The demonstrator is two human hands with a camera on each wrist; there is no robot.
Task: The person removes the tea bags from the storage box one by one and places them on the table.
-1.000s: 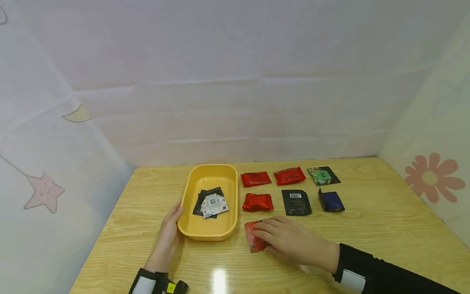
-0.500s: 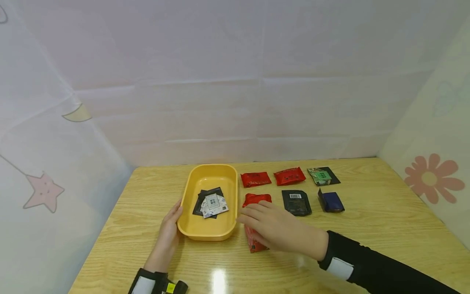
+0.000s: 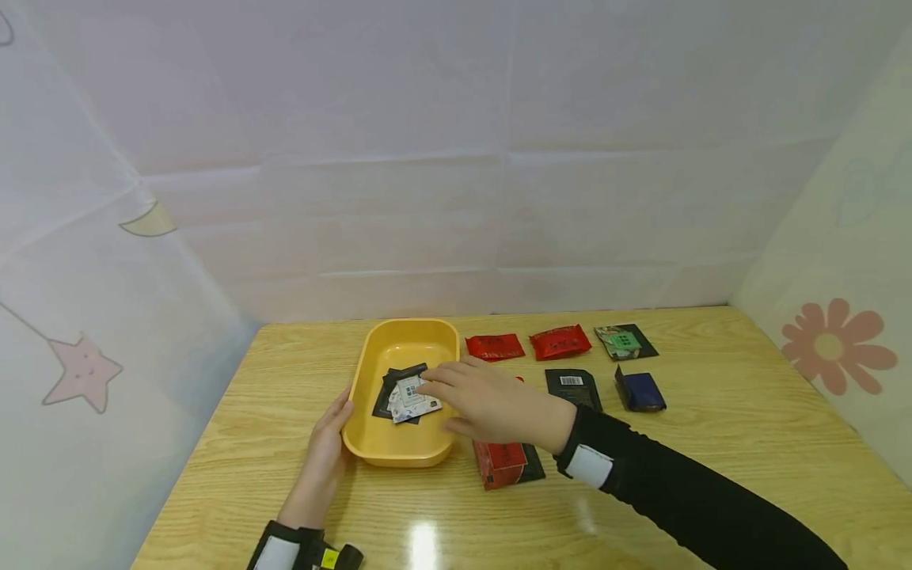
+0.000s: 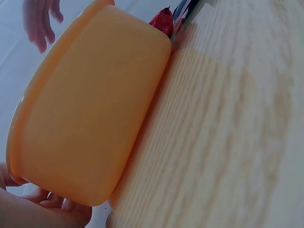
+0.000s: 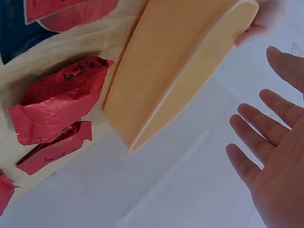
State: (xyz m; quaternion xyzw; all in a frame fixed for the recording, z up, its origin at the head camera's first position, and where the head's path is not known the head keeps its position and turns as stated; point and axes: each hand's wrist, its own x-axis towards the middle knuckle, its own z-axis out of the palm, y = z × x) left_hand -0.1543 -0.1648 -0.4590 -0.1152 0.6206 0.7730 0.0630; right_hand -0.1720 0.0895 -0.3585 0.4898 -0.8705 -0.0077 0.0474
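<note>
A yellow plastic tray (image 3: 368,445) stands on the table, and my left hand (image 3: 326,443) grips its left side with the thumb at the rim. Inside lie several overlapping flat sachets, with a white patterned sachet (image 3: 413,402) on top of black ones. My right hand (image 3: 499,402) hovers over the tray's right rim, palm down and fingers spread. In the right wrist view that hand (image 5: 273,147) holds nothing. Under its forearm side lies a red-and-black sachet (image 3: 504,463). A crinkled red packet (image 5: 64,99) beside the tray is mostly hidden in the head view.
Two red packets (image 3: 495,347) (image 3: 560,342) lie toward the back of the table. To the right are a black sachet with a barcode (image 3: 572,386), a green-and-black sachet (image 3: 627,342) and a dark blue packet (image 3: 643,392). A white cloth backdrop (image 3: 456,198) rises behind the table.
My right hand has left the red-and-black sachet and moved left and away from me, over the tray's right rim. My left hand and the tray have stayed in place.
</note>
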